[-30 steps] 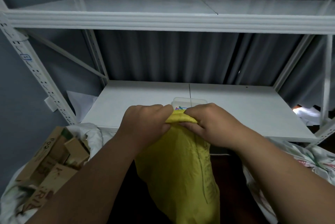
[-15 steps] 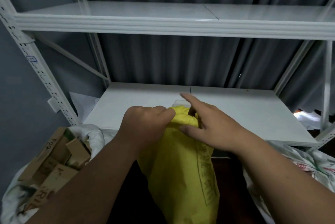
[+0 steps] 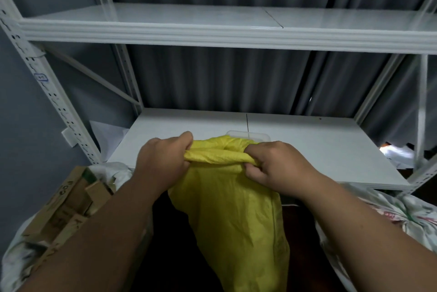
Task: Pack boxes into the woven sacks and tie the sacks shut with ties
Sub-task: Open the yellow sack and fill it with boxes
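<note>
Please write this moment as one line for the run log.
left hand: grips yellow sack mouth | right hand: grips same mouth | tie: not visible | cardboard boxes: lower left

Yellow woven sack [image 3: 233, 216], hanging upright, mouth bunched into a rolled band across the top. Brown cardboard boxes [image 3: 63, 211] heaped in a white sack [image 3: 19, 256] at lower left.

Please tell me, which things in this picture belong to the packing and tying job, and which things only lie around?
For the job:
- yellow sack, its top gripped by the left hand and the right hand
- cardboard boxes in a white sack at the left

Only lying around:
- white shelf
- clear container behind the yellow sack
- printed white sack at the right
</note>
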